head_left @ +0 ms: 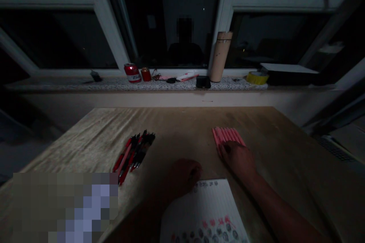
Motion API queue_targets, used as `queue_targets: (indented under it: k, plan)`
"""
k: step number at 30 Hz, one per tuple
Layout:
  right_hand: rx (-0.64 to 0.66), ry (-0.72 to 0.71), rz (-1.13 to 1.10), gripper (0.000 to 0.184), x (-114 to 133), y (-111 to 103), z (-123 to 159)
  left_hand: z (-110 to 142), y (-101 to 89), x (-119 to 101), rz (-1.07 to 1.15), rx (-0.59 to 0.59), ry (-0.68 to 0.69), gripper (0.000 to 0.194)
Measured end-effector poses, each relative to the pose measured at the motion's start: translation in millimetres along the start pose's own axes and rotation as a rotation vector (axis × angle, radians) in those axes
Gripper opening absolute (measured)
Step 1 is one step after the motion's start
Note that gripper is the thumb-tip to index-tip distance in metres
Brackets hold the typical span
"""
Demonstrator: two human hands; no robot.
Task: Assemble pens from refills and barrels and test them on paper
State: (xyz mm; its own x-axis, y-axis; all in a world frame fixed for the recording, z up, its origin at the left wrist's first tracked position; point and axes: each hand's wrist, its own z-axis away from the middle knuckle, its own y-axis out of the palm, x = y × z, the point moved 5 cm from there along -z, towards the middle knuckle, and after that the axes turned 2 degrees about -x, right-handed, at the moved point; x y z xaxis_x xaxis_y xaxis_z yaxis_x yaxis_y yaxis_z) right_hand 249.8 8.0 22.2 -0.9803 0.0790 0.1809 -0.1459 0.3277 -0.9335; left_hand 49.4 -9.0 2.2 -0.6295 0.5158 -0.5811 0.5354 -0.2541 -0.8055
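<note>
My right hand (pixel 238 157) rests palm down on the near end of a row of several pink pens (pixel 226 136) laid side by side on the wooden table (pixel 182 121); its fingers are stretched over them. Just above the top edge of a white sheet of paper (pixel 203 212) with printed marks sits my left hand (pixel 185 176), curled into a loose fist; whether it holds anything is hidden. A pile of several red and black pens (pixel 134 152) lies to the left of that hand, untouched.
Behind the table runs a stone window sill (pixel 114 83) with a red can (pixel 132 73), a small red jar (pixel 146 74), a tall tan tube (pixel 220 57), a dark box (pixel 203 82) and yellow tape (pixel 256 78). The room is dim.
</note>
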Motion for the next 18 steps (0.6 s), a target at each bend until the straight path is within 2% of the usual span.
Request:
queue_targets:
  k: [11,18]
  plan:
    - [-0.043,-0.005,-0.010,0.035,-0.3,-5.8,2.0,2.2,-3.9,1.9,-0.007,-0.011,-0.007,0.027]
    - [-0.008,-0.010,0.023,0.036,-2.7,-0.7,2.7,1.2,-4.1,0.7,-0.019,0.019,0.008,0.028]
